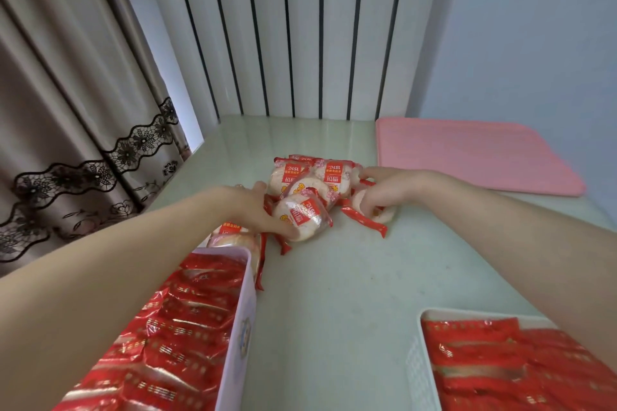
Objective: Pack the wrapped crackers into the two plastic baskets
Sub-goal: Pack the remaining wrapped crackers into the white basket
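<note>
A small pile of wrapped crackers [317,177], round and pale in clear wrappers with red ends, lies mid-table. My left hand [257,210] grips one cracker pack [300,217] at the pile's near edge. My right hand [384,190] is closed on another cracker pack [370,213] at the pile's right side. The left plastic basket [240,320], white, stands at the lower left, packed with rows of red-wrapped crackers. The right plastic basket [424,360], also white, sits at the lower right and holds red packs too. Two more packs [233,237] lie just beyond the left basket.
A pink mat [467,153] lies at the table's far right. The pale green table [334,294] ends at a white slatted wall panel [300,43] behind. A beige curtain with black lace [66,110] hangs at the left past the table edge.
</note>
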Tool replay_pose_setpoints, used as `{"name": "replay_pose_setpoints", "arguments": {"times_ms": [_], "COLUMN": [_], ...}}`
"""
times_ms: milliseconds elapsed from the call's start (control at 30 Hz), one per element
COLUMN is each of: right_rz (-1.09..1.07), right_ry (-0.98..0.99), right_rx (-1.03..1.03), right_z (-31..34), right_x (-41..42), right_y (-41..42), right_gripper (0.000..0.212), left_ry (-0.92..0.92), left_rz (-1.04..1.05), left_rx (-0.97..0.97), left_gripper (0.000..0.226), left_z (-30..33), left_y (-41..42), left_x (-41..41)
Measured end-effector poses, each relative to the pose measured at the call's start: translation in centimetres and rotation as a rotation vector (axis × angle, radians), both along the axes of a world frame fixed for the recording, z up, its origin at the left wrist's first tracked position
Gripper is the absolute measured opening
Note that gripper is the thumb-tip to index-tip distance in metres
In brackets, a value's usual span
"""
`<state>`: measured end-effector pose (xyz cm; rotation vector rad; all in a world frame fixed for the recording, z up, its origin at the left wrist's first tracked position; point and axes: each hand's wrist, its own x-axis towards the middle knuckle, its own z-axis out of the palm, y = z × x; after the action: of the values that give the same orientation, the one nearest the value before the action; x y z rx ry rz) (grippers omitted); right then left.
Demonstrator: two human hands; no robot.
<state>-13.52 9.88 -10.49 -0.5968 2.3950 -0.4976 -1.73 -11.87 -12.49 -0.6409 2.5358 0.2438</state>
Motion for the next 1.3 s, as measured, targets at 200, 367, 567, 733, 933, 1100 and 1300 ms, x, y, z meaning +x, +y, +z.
{"name": "replay_pose_setpoints", "arguments": {"times_ms": [200, 367, 567, 733, 933, 1100, 1300], "right_rz": [-0.012, -0.158, -0.265, -0.08, -0.077, -0.162, -0.225], "right_ry": [0.072, -0.317, -0.108, -0.042, -0.12, -0.347, -0.513], "right_rx": [0.041, -0.51, -0.62, -0.402, -0.349, -0.423, -0.638], "right_z": [-0.1, 1.6, -0.9, -1.3, -1.8, -2.1, -3.1], "right_x": [-1.4, -3.7, -5.1, -4.8, -5.4, -5.4, -3.6], "right_y": [0.7, 0.7, -2.9, -4.0, -4.4, -3.9, -3.0], "right_gripper": [0.046, 0.02, 0.032, 0.027, 0.058, 0.075, 0.079], "left_ry": [0.174, 0.279, 0.42, 0.412, 0.314, 0.347, 0.345], "left_rz": [0.047, 0.053, -0.029, -0.036, 0.121, 0.168, 0.059], "left_rx": [0.107, 0.194, 0.174, 0.202, 0.404, 0.453, 0.591], "left_gripper": [0.126, 0.106, 0.086, 0.105, 0.148, 0.133, 0.082], "left_z": [-0.4, 0.3, 0.3, -0.6, -1.8, -2.0, -2.1], "left_y": [0.3, 0.4, 0.0, -0.9, -1.8, -1.1, 0.8], "left_x": [-0.7, -1.3, -2.5, -3.4, -4.3, -4.2, -4.2]}}
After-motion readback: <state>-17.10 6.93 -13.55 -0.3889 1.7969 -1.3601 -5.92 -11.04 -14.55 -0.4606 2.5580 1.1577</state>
